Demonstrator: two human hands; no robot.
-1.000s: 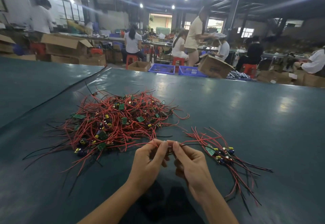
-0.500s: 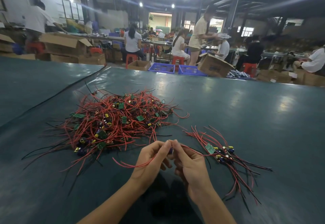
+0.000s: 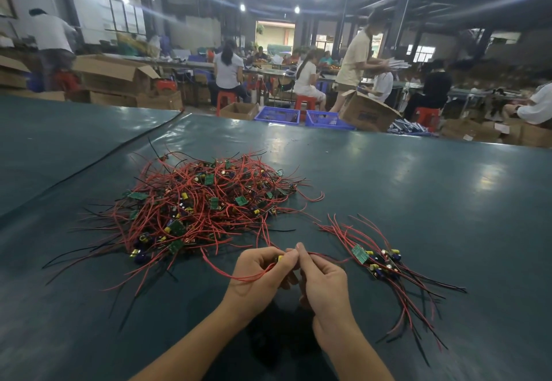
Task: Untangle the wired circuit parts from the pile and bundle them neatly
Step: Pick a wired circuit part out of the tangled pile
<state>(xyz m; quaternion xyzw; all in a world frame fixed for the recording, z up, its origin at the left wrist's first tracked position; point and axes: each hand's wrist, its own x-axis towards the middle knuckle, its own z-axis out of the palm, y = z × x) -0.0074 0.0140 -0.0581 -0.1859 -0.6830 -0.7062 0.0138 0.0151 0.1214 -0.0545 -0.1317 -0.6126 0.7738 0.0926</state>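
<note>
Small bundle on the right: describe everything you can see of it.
The small bundle is a few green circuit boards with yellow and dark blue parts. Red wires fan out on its far side, red and black ones on its near side. It lies on the table, right of the right hand, ungripped.

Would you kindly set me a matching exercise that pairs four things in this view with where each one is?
Things:
1. tangled pile of wired circuit parts
2. small sorted bundle
3. blue crates
4. single wired part

Places:
A. pinched between the left hand and right hand
B. beyond the far edge of the table
C. on the table, right of both hands
D. on the table, ahead and left of both hands

Pairs: 1-D, 2-C, 3-B, 4-A
</note>
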